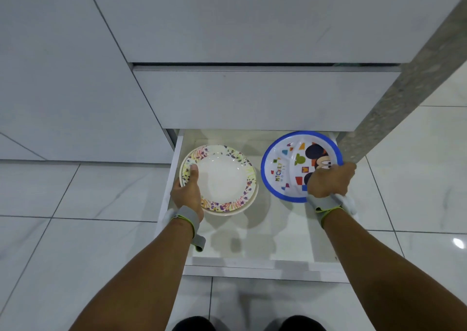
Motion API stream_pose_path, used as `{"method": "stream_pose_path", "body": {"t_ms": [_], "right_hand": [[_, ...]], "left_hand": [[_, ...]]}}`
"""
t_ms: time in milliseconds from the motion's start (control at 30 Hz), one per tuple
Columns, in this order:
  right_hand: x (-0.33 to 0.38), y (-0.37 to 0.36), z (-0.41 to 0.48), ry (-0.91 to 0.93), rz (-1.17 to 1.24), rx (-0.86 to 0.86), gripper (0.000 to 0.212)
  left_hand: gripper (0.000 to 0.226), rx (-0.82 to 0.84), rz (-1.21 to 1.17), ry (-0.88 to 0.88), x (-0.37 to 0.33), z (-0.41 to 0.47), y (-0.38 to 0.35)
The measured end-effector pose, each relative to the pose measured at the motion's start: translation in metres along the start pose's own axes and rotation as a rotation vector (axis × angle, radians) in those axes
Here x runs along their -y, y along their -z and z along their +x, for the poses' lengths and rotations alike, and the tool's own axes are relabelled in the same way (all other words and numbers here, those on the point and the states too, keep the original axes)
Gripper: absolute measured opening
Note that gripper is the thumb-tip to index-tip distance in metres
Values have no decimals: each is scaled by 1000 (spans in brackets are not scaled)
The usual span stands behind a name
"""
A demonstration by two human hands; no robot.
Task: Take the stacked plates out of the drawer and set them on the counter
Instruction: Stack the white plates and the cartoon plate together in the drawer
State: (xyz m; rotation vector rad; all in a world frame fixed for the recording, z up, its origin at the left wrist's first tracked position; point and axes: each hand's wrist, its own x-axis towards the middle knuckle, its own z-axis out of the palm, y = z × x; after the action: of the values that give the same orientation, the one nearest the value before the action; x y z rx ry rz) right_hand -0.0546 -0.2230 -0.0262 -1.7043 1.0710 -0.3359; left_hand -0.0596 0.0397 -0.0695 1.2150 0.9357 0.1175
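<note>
Lying flat, faces up, in the open white drawer (177,154) at lower centre: floral stacked plates (222,179), left hand (188,191) closed on their left rim, and blue-rimmed divided plate (288,161), right hand (329,180) gripping its right edge, above glossy marbled floor tiles (75,191).

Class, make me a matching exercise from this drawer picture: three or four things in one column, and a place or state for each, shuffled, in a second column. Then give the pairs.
1. floral plates
2. blue-rimmed cartoon plate
3. drawer
4. left hand

A. pulled open
B. held by the right hand
C. stacked on the drawer's left side
D. thumb on a patterned rim

Pairs: 1-C, 2-B, 3-A, 4-D
</note>
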Motion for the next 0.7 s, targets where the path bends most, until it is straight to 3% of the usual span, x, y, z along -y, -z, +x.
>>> {"method": "stream_pose_path", "body": {"t_ms": [67, 200, 533, 700], "right_hand": [[7, 3, -2, -28, -3, -21, 37], [21, -8, -6, -95, -171, 56, 32], [23, -39, -41, 52, -326, 143, 28], [15, -37, -42, 161, -381, 112, 30]], "left_hand": [[23, 3, -6, 0, 3, -5, -1], [25, 36, 9, 26, 11, -11, -9], [44, 240, -19, 156, 10, -33, -38], [38, 289, -19, 168, 9, -34, -37]]}}
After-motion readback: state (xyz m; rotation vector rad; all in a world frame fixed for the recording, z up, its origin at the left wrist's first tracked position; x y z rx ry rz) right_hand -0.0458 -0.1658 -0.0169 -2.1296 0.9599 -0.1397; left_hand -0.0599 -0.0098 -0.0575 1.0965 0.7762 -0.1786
